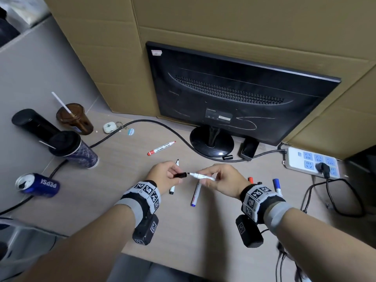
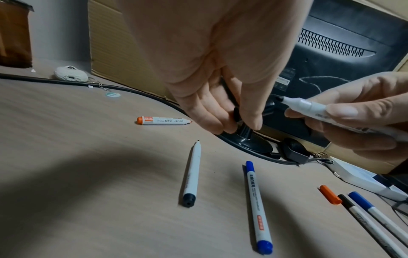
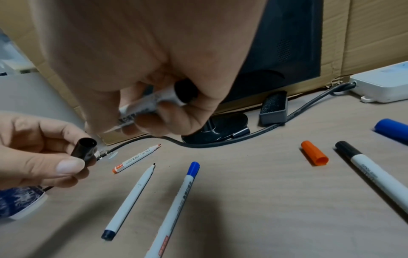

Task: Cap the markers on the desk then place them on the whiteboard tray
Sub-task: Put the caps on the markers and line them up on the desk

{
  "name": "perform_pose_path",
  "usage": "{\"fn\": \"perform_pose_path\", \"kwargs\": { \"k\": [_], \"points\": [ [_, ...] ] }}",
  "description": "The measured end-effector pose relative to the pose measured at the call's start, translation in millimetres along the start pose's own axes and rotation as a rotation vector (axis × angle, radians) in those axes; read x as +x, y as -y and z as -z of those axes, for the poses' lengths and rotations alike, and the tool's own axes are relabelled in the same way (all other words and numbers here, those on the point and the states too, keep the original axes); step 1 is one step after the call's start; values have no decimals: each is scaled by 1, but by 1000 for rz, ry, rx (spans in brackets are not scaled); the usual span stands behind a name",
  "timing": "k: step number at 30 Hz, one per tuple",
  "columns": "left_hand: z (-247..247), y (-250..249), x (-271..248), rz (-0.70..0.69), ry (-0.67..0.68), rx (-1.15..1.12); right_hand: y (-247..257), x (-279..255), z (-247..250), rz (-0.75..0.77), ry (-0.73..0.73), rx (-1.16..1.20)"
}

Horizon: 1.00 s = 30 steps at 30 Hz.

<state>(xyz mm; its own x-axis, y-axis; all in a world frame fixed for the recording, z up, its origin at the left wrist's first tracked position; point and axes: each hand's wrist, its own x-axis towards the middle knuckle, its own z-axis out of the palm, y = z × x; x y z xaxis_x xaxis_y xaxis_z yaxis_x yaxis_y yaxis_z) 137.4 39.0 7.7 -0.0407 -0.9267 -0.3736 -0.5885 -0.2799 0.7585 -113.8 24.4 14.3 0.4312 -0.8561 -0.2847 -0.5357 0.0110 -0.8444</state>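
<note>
Black cap (image 1: 180,175) pinched in my left hand (image 1: 162,176), thumb and forefinger curled round it, open mouth turned right toward the marker tip. Left wrist cocked slightly up, forearm coming in from lower left, hand held above the bench (image 1: 122,180).

Right hand (image 1: 221,180) holds the black marker (image 1: 200,176) by its white barrel, fingers and thumb curled round it, bare nib pointing left. Nib and cap mouth line up, close but apart; cap not yet on. Both grips closed on their pieces, neither spread.

Lying on the bench below my hands: a slim uncapped black pen (image 2: 191,172) and a capped blue marker (image 2: 257,206), side by side, apart. Farther back, an uncapped red marker (image 1: 161,148) near the monitor stand (image 1: 211,143). To the right: a loose orange cap (image 3: 314,153), beside it a capped black marker (image 3: 371,174) and a blue one (image 3: 392,129).

Whiteboard tray out of view.
</note>
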Motion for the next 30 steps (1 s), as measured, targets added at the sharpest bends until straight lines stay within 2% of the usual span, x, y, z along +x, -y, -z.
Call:
{"fn": "perform_pose_path", "kwargs": {
  "k": [9,13,21,30],
  "points": [
    [-5,-15,-5,-72,48,42,2,-2,4,23,42,-52],
    [-7,-26,-9,-126,124,72,3,-2,5,33,86,-50],
    [-2,-37,-6,-134,173,106,5,-1,10,4,97,-12],
    [-9,-38,-5,-137,131,152,6,-1,7,-42,58,57]
  ]
}}
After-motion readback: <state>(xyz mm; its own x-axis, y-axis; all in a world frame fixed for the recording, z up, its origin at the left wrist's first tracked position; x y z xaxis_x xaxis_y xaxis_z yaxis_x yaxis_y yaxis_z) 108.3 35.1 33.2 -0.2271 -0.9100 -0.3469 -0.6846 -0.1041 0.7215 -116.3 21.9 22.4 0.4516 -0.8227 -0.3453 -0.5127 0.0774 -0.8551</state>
